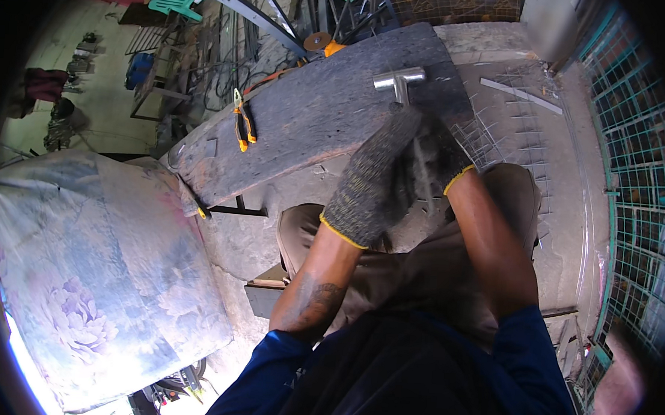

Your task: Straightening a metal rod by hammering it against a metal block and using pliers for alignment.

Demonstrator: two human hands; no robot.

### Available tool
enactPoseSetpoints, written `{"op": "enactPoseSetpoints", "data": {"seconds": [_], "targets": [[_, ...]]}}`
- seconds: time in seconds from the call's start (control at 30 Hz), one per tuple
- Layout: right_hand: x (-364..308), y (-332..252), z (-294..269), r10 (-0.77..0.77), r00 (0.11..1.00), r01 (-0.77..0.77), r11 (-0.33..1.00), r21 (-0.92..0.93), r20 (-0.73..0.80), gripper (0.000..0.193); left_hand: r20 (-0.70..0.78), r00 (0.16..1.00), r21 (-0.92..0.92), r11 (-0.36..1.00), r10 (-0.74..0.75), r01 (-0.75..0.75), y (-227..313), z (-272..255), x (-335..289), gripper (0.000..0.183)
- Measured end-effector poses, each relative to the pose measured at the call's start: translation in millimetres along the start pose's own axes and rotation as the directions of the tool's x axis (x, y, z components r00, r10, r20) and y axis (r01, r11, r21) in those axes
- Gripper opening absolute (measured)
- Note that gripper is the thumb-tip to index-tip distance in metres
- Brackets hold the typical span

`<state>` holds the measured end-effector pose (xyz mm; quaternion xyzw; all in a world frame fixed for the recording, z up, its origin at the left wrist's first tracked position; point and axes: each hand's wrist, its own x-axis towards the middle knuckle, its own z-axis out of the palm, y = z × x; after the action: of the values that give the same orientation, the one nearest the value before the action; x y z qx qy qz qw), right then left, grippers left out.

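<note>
Both my hands wear grey knit gloves with yellow cuffs and come together over the near edge of a dark wooden board (308, 105). My left hand (371, 179) is closed, its fingers turned away from view. Close against it, my right hand (444, 149) is curled and partly blurred. Between the gloves shows a thin, pale, rod-like piece (425, 167), smeared by motion. Just beyond the gloves is a shiny metal hammer (399, 79), its short visible shaft running toward them. Which hand, if either, grips that shaft is hidden.
Orange-handled pliers (244, 122) lie on the board, and a knife-like tool (194, 199) is at its left end. Wire mesh pieces (528, 135) and a flat metal strip (520, 95) lie right. A green wire fence (626, 193) borders the right; a flowered cloth (111, 271) covers something left.
</note>
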<state>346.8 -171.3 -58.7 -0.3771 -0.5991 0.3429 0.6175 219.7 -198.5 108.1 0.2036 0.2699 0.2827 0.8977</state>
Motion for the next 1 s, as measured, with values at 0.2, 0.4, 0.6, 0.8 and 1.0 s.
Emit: {"op": "enactPoseSetpoints", "data": {"seconds": [0.2, 0.4, 0.6, 0.8, 1.0], "targets": [[26, -32, 33, 0.913, 0.405, -0.651, 0.32, 0.688, -0.042, 0.027, -0.298, 0.951, 0.37, 0.909, -0.081, 0.193, 44, -92, -76, 0.023], [34, -33, 37, 0.917, 0.398, -0.621, 0.294, 0.726, -0.031, 0.033, -0.43, 0.898, 0.787, 0.525, 0.091, 0.324, 87, -149, -148, 0.027], [38, -26, 42, 0.876, 0.482, -0.594, 0.35, 0.724, -0.028, 0.029, -0.514, 0.852, 0.825, 0.328, 0.1, 0.459, 106, -200, -194, 0.025], [40, -23, 43, 0.907, 0.419, -0.672, 0.347, 0.654, -0.051, 0.029, -0.509, 0.851, 0.846, 0.255, 0.127, 0.468, 91, -245, -212, 0.025], [25, -6, 20, 0.759, 0.595, -0.773, 0.631, 0.07, -0.263, 0.027, -0.302, 0.947, 0.953, 0.066, 0.111, 0.296, 82, -277, -229, 0.025]]}}
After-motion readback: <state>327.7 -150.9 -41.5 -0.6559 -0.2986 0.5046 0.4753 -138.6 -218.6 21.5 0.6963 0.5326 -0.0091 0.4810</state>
